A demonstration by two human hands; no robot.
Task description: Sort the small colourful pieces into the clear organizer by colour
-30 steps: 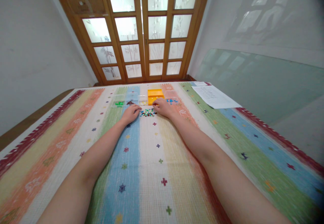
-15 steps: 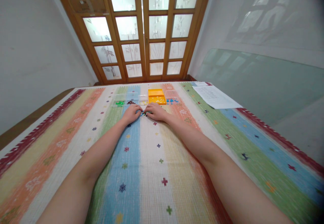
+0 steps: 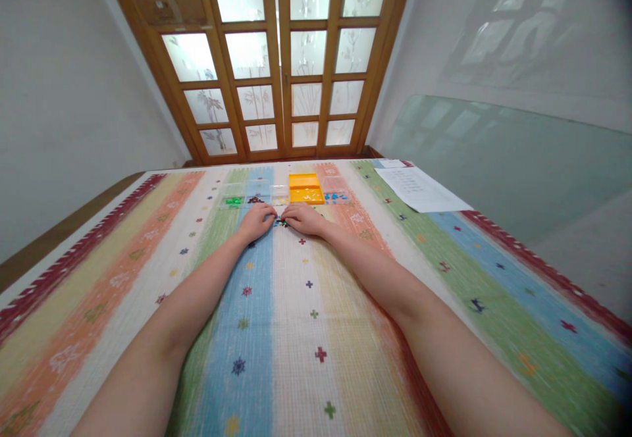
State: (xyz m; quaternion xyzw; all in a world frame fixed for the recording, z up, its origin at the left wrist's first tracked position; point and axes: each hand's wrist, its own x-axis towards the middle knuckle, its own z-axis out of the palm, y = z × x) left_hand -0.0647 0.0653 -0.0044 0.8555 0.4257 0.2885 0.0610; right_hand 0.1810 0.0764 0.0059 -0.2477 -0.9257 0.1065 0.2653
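My left hand (image 3: 257, 222) and my right hand (image 3: 303, 218) lie on the tablecloth, close together with curled fingers. Between their fingertips is a small heap of mixed-colour pieces (image 3: 281, 222), partly hidden and too small to name. Each hand's thumb and fingers are bent in together at the edge of this heap; whatever they pinch is too small to make out. Just beyond the hands stands an orange box (image 3: 306, 179) with its lid raised, holding small white pieces (image 3: 312, 195).
Clear boxes flank the orange one, with green pieces (image 3: 233, 201), dark red pieces (image 3: 255, 200), yellow pieces (image 3: 281, 200) and blue pieces (image 3: 336, 197). Printed paper sheets (image 3: 419, 188) lie at the far right. A striped cloth (image 3: 296, 332) covers the table; wooden glass doors (image 3: 284, 95) stand behind.
My right hand's fingers have shifted very slightly over the heap. The left hand, the boxes and the paper look unmoved.
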